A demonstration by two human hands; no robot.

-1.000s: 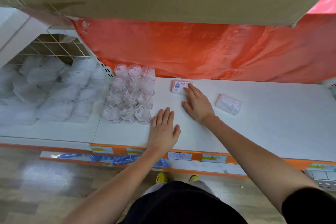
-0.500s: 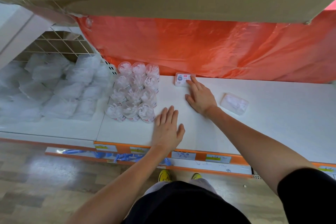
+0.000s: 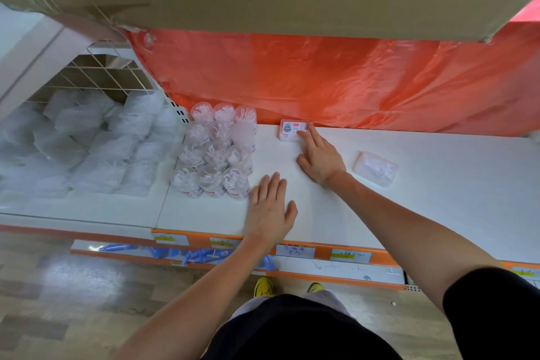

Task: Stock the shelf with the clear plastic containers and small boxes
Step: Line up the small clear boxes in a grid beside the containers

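White shelf (image 3: 423, 213), orange sheet (image 3: 321, 76) behind

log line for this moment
step: small box at shelf back | right hand: fingertips on it | left hand: flat on shelf | clear case: lying apart

A: What is the person wearing on the upper body?
B: A black top (image 3: 292, 330). Its short black sleeve (image 3: 491, 310) is covering the right upper arm. The left hand (image 3: 270, 210) and right hand (image 3: 320, 159) are going bare.
A: And lower down?
B: A pale grey garment (image 3: 248, 307) is showing at the top's far edge, and the feet are wearing yellow shoes (image 3: 264, 286).
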